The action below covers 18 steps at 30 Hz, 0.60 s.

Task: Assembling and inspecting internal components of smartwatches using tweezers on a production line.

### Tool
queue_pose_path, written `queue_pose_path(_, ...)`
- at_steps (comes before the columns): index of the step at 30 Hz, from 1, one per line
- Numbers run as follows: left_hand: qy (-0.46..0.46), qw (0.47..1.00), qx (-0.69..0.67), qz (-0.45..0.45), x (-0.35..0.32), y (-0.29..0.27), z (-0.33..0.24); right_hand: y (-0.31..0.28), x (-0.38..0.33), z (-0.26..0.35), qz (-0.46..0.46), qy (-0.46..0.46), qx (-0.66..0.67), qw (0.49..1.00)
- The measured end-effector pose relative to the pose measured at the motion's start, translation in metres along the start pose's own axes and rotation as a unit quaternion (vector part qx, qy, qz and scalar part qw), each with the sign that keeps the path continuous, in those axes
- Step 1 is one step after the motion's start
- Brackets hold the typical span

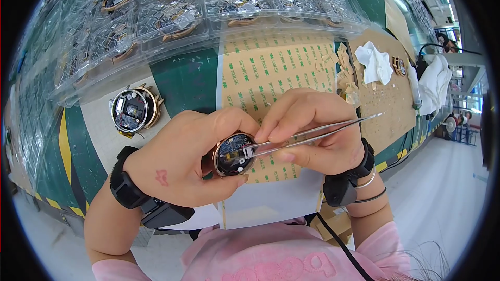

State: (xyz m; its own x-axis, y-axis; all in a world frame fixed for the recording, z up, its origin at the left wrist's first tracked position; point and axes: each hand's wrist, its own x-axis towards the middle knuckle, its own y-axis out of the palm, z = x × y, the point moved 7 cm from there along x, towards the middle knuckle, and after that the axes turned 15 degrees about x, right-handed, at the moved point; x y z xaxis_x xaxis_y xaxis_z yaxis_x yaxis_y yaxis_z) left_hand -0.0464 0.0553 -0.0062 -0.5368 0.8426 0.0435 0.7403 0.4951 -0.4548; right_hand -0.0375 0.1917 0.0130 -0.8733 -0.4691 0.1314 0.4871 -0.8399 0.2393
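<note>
My left hand [179,161] grips a small round watch-like device [233,154] with a gold rim and an exposed blue circuit board, held above the bench edge. My right hand [312,127] pinches metal tweezers [317,132] whose tips reach into the open device at a small white part. The tweezers' back end points up and right. Both wrists wear black bands.
A tan sheet of adhesive backing paper [271,73] lies on the green bench under my hands. Another open round device [131,109] rests at the left. Clear plastic trays [172,15] holding several devices stack along the back. A white cloth [376,62] and paper scraps lie on cardboard at the right.
</note>
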Motion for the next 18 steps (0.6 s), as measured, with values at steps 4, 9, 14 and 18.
queue_pose_path(4, 0.000, 1.000, 0.001, -0.005, 0.0007, -0.0007, -0.0011, 0.0008, -0.0010, 0.0019, 0.002, -0.033, -0.009, 0.999)
queue_pose_path(9, 0.006, 1.000, 0.010, -0.009, 0.0004, -0.0008, -0.0010, 0.0021, 0.0017, 0.0022, 0.019, -0.036, -0.043, 0.998)
queue_pose_path(14, 0.021, 0.999, 0.036, -0.010, 0.0010, 0.0006, -0.0012, 0.0034, 0.0038, 0.0024, 0.031, -0.007, -0.061, 0.998)
queue_pose_path(18, 0.037, 0.998, 0.043, -0.001, 0.0008, 0.0025, -0.0012, 0.0039, 0.0033, -0.0004, 0.039, 0.014, -0.071, 0.997)
